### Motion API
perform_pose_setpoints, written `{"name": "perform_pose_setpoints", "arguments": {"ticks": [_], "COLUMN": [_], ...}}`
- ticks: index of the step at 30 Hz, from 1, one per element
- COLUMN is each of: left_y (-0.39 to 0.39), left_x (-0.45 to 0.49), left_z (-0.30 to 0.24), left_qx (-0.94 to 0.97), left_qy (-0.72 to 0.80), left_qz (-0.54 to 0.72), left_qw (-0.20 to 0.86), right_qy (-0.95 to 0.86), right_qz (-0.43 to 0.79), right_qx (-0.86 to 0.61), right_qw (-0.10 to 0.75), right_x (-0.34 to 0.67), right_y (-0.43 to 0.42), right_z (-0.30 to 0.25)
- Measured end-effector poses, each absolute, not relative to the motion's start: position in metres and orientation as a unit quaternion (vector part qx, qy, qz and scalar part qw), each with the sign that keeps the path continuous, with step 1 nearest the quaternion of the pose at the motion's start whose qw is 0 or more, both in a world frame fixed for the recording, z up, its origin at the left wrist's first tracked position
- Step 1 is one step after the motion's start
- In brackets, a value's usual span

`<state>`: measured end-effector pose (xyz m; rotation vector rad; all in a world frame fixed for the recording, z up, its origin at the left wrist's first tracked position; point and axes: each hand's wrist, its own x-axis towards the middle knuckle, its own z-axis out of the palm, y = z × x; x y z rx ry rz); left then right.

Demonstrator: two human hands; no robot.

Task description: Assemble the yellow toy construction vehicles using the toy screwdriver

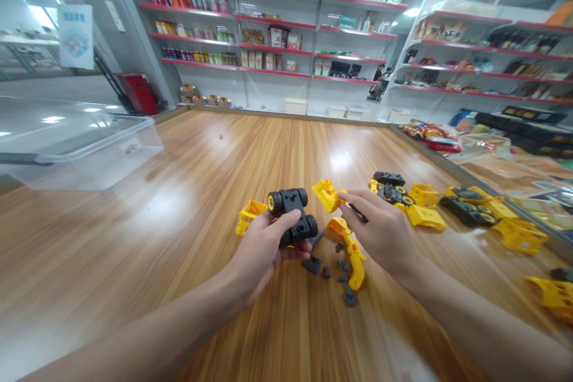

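Held above the table, a black toy truck chassis [292,215] with wheels and yellow hubs is gripped by my left hand [264,239], thumb on top. My right hand [380,227] pinches a yellow toy piece [327,194] just right of the chassis; a dark, thin item, partly hidden, shows by its fingers. A yellow toy digger arm [351,253] lies below the right hand. Around it are several small grey fasteners [344,277] and a dark ridged plate [312,263]. Partly behind my left hand sits a yellow open-frame part [250,215].
More yellow and black toy vehicle parts [425,215] lie to the right, some near the table's right edge. A clear plastic bin [85,155] stands at the left. Shelves of packaged goods [277,42] rise beyond the wooden table [215,179]. Bagged items [439,137] lie past the right edge.
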<state>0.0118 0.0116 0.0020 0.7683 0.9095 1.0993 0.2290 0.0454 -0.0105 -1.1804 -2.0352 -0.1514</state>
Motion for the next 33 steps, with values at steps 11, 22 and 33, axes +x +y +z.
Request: {"name": "perform_pose_setpoints", "arguments": {"ticks": [11,22,33], "left_y": [0.011,0.009,0.011], "left_x": [0.012,0.009,0.008], "left_z": [0.000,-0.002,-0.003], "left_qx": [0.368,0.381,0.371], "left_qy": [0.393,0.351,0.358], "left_qz": [0.459,0.456,0.469], "left_qw": [0.706,0.724,0.717], "right_qy": [-0.852,-0.864,-0.865], "right_qz": [-0.012,0.007,0.034], "right_qx": [-0.343,-0.354,-0.348], "right_qw": [0.396,0.358,0.359], "right_x": [0.221,0.219,0.218], "right_y": [0.025,0.020,0.019], "right_z": [-0.002,-0.002,-0.001]}}
